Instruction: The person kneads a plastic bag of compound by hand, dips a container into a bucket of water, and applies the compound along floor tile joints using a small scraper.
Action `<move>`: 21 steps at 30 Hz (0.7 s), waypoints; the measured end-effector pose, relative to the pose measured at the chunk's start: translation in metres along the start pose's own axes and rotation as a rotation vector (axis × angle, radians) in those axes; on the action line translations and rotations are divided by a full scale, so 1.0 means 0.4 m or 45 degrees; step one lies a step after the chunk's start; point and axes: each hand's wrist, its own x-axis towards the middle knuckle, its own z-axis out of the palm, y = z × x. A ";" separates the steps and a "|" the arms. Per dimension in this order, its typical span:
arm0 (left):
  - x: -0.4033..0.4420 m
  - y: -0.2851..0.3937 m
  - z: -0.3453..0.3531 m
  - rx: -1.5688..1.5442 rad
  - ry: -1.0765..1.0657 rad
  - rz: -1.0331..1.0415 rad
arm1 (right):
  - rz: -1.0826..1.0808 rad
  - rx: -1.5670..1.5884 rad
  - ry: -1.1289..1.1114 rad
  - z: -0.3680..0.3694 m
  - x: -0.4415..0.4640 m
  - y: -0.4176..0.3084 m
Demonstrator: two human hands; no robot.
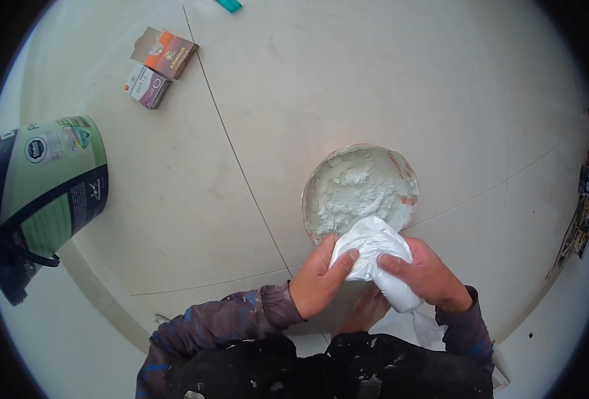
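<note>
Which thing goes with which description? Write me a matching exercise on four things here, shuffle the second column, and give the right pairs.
1. White bag
2. Round bowl
3. Large bucket
4. Box marked ARMOUR

A. Green and dark, near the picture's left edge
B. Held between left hand and right hand
C. Beside a purple-and-grey box
D. Open-topped, with white powder inside

Pairs: 1-B, 2-D, 3-A, 4-C

Powder (351, 193) lies in the bowl (407, 174), right of 2 boxes (175, 56).

A pale beige floor (374, 86) of large tiles (155, 199), split by thin dark joints (231, 137), lies under soft, even light
</note>
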 end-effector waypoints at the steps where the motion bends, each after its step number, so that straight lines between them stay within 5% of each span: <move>1: 0.005 -0.001 -0.004 0.041 0.088 0.049 | -0.007 0.002 -0.006 0.002 0.004 0.001; 6: 0.012 -0.033 -0.025 0.160 -0.009 0.169 | -0.027 -0.168 -0.039 0.008 0.005 0.006; 8: 0.018 -0.028 -0.045 0.017 -0.047 -0.069 | -0.099 -0.147 -0.019 0.009 0.004 0.007; 15: 0.033 0.044 0.000 -0.055 -0.145 -0.197 | -0.201 -0.346 -0.023 0.011 0.012 0.034; 17: 0.054 -0.013 0.011 -0.042 -0.068 0.126 | -0.225 -0.384 0.011 0.005 0.006 0.052; 21: 0.052 -0.040 0.022 -0.004 -0.001 0.256 | -0.105 -0.280 0.003 -0.005 -0.008 0.034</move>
